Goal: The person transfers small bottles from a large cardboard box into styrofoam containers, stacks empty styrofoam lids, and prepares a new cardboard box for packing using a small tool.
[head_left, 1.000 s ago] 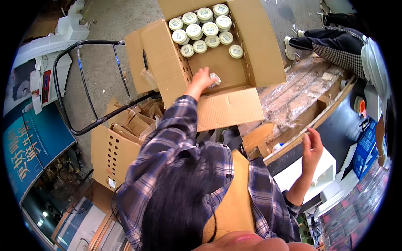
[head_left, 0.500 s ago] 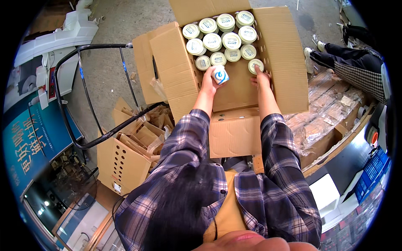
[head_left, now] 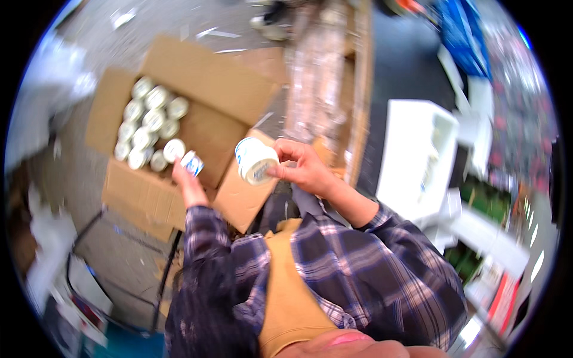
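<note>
My right hand (head_left: 305, 171) is closed on a white tub (head_left: 260, 165) with blue print, tilted so its round end faces me. It is raised beside the open cardboard box (head_left: 206, 128). At the box's near side, my left hand (head_left: 188, 182) grips a small white-and-blue item (head_left: 192, 162), whose kind I cannot make out. Several more round pale-topped tubs (head_left: 154, 119) stand in rows in the box, towards its left part. One tub (head_left: 174, 149) is right by the left fingertips; the blur hides whether they touch.
A white foam box (head_left: 412, 152) stands on the dark surface at right. Plastic-wrapped goods (head_left: 313, 77) lie beyond my right hand. A black metal frame (head_left: 167, 277) is at lower left. Part of a shoe (head_left: 274, 27) shows at the top.
My right hand has lifted a tub out of the box and brought it nearer. My left hand keeps hold of the white-and-blue item. The view has swung right, so the box now appears further left.
</note>
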Action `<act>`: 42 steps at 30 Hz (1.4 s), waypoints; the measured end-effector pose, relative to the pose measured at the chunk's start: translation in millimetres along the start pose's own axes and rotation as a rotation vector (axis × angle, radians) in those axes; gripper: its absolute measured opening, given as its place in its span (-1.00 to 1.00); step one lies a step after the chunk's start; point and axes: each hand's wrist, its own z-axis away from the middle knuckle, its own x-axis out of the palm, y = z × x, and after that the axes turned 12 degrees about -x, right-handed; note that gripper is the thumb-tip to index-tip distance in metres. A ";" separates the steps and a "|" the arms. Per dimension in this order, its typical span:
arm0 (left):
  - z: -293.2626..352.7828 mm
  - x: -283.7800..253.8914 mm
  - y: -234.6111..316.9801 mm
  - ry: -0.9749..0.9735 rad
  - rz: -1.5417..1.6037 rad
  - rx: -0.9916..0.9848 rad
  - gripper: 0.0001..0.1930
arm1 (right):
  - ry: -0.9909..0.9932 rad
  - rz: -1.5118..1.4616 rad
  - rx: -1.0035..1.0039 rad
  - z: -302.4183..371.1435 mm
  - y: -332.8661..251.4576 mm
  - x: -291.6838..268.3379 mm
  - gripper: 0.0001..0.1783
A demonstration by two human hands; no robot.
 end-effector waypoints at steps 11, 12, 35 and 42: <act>399.6 290.3 -63.4 -1.226 -1.223 0.974 -0.81 | 0.820 1.096 -0.136 319.9 -134.5 -174.4 -0.71; 428.9 314.1 -71.8 -1.222 -1.318 1.111 -0.81 | 0.739 1.111 -0.078 334.9 -131.4 -185.5 -0.67; 557.9 459.5 -307.0 -1.105 -1.326 0.541 -0.49 | 0.362 1.491 -0.295 393.6 -68.0 -310.2 -0.65; 548.9 422.5 -338.1 -1.139 -1.205 1.411 -0.78 | 0.389 1.412 -0.273 415.1 -97.0 -305.6 -0.63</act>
